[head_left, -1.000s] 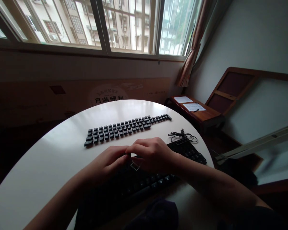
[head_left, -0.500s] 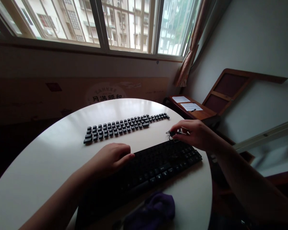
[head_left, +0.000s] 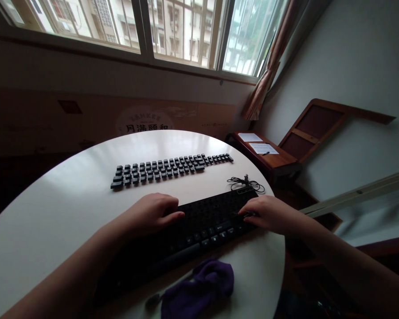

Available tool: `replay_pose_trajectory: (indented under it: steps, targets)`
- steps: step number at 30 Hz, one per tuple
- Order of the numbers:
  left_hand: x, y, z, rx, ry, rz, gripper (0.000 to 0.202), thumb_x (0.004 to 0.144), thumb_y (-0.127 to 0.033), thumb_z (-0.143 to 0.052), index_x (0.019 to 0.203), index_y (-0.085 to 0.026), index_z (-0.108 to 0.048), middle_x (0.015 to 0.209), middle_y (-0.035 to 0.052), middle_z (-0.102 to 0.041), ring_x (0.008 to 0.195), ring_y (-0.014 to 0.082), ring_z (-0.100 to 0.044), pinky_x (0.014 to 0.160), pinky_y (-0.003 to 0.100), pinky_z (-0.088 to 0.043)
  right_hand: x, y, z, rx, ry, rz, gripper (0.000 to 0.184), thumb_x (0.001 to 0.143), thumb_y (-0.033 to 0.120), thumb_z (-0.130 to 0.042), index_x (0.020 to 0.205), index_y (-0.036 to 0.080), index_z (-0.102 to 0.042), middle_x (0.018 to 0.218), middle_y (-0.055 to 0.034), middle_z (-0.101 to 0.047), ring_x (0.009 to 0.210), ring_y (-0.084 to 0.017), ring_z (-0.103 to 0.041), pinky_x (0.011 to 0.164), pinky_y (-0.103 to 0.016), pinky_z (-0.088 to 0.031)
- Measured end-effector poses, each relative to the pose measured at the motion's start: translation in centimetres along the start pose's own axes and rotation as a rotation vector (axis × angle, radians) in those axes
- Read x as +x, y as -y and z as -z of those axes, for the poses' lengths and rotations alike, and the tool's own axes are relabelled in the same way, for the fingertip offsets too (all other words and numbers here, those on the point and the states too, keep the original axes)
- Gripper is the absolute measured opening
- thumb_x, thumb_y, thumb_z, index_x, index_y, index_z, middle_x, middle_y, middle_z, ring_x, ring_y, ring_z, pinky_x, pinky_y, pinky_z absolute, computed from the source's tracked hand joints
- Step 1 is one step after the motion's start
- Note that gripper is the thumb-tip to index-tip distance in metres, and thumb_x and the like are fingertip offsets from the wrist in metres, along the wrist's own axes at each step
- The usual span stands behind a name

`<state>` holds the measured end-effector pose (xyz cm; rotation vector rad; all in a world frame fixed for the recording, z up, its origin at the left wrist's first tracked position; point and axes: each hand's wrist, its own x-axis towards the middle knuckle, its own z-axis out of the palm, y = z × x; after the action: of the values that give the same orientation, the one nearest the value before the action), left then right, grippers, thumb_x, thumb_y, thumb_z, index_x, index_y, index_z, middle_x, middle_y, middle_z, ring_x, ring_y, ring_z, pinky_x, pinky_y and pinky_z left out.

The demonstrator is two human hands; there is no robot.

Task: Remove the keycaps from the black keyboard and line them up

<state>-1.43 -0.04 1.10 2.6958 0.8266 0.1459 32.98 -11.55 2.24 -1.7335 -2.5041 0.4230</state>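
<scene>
A black keyboard (head_left: 206, 226) with many keycaps removed lies near the front edge of a round white table (head_left: 69, 208). My left hand (head_left: 153, 212) rests palm down on the keyboard's left part, fingers stretched toward the right and holding nothing. My right hand (head_left: 264, 213) is at the keyboard's right end, its fingertips pinched together over the keys there on something small and dark that I cannot make out. Rows of loose black keycaps (head_left: 169, 167) are laid out on the table beyond the keyboard.
A coiled black cable (head_left: 248, 181) lies just behind the keyboard's right end. A purple cloth (head_left: 199, 290) sits at the table's front edge. To the right, lower down, stands a wooden side table (head_left: 269, 159) with papers. A window runs along the back wall.
My right hand went from beside my left hand out to the cable, then came back down onto the keyboard's right end. My left hand stayed on the keyboard.
</scene>
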Motion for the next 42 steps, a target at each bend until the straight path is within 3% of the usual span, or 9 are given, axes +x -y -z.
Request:
replay_pose_trajectory:
  steps: [15,21,24,27,30,33,35,39,42]
  targets:
    - [0.1,0.3,-0.2,0.016,0.024,0.015,0.035,0.094,-0.047,-0.051,0.072,-0.02,-0.055,0.071,0.0012,-0.06,0.064,0.0177,-0.054,0.059,0.028,-0.032,1.8,2.8,1.7,-0.235,0.167,-0.119,0.009,0.083,0.024,-0.069,0.08,0.023,-0.078,0.082,-0.0026,-0.075,0.08,-0.022,-0.071,0.064,-0.027,-0.04]
    - [0.0,0.3,-0.2,0.024,0.018,0.014,0.037,0.095,-0.048,-0.05,0.072,-0.02,-0.053,0.071,0.0011,-0.06,0.066,0.0181,-0.055,0.06,0.028,-0.032,2.2,3.1,1.5,-0.307,0.141,-0.087,0.009,0.079,0.018,-0.07,0.073,0.021,-0.075,0.074,-0.0034,-0.073,0.074,-0.023,-0.069,0.061,-0.028,-0.039]
    - [-0.1,0.3,-0.3,0.024,0.016,0.011,0.037,0.095,-0.049,-0.05,0.071,-0.021,-0.052,0.071,0.001,-0.06,0.066,0.0182,-0.054,0.06,0.029,-0.032,0.8,2.3,1.9,-0.115,0.012,-0.017,0.011,0.085,0.023,-0.068,0.088,0.023,-0.079,0.087,-0.0035,-0.075,0.082,-0.022,-0.071,0.072,-0.029,-0.048]
    - [0.0,0.5,-0.5,0.025,0.015,0.008,0.037,0.096,-0.049,-0.049,0.072,-0.021,-0.052,0.07,0.0009,-0.059,0.065,0.0183,-0.054,0.06,0.029,-0.032,-1.6,1.0,2.7,0.259,-0.396,0.01,0.029,0.099,0.036,-0.054,0.109,0.021,-0.076,0.105,-0.0069,-0.073,0.093,-0.019,-0.069,0.083,-0.029,-0.053]
    - [0.3,0.8,-0.8,0.029,-0.023,0.016,0.036,0.094,-0.047,-0.049,0.071,-0.021,-0.05,0.072,0.0016,-0.058,0.067,0.0188,-0.054,0.061,0.029,-0.033,-3.7,-0.6,2.6,0.604,-0.743,-0.101,0.057,0.103,0.057,-0.034,0.107,0.019,-0.076,0.111,-0.01,-0.068,0.095,-0.019,-0.067,0.08,-0.027,-0.056]
    - [0.5,1.1,-1.0,0.01,-0.066,0.033,0.032,0.092,-0.046,-0.052,0.073,-0.021,-0.048,0.078,0.0026,-0.059,0.071,0.0196,-0.055,0.062,0.029,-0.035,-4.1,-2.0,1.0,0.853,-0.787,-0.272,0.076,0.097,0.074,-0.024,0.096,0.017,-0.074,0.076,-0.0068,-0.063,0.072,-0.017,-0.066,0.067,-0.027,-0.058]
    - [0.5,1.3,-1.1,-0.008,-0.059,0.045,0.029,0.091,-0.046,-0.054,0.077,-0.021,-0.049,0.08,0.0026,-0.06,0.072,0.0199,-0.055,0.062,0.028,-0.036,-3.6,-2.2,-0.5,1.035,-0.762,-0.338,0.071,0.094,0.077,-0.031,0.095,0.017,-0.07,0.059,-0.0013,-0.053,0.051,-0.014,-0.057,0.055,-0.028,-0.057]
    - [0.3,1.3,-1.1,-0.018,-0.019,0.066,0.027,0.09,-0.047,-0.056,0.084,-0.022,-0.052,0.083,0.0027,-0.063,0.074,0.021,-0.057,0.063,0.028,-0.037,-2.1,-1.7,-2.9,1.144,-0.728,-0.33,0.048,0.083,0.059,-0.071,0.106,0.018,-0.063,0.074,-0.0029,-0.063,0.061,-0.016,-0.062,0.05,-0.027,-0.057]
    - [0.3,1.0,-0.9,-0.019,0.004,0.085,0.026,0.089,-0.048,-0.057,0.091,-0.022,-0.056,0.086,0.0033,-0.065,0.077,0.0223,-0.06,0.065,0.029,-0.039,-1.2,-1.7,-4.2,1.067,-0.794,-0.294,0.042,0.083,0.046,-0.076,0.111,0.019,-0.064,0.086,-0.0044,-0.064,0.071,-0.015,-0.063,0.054,-0.023,-0.056]
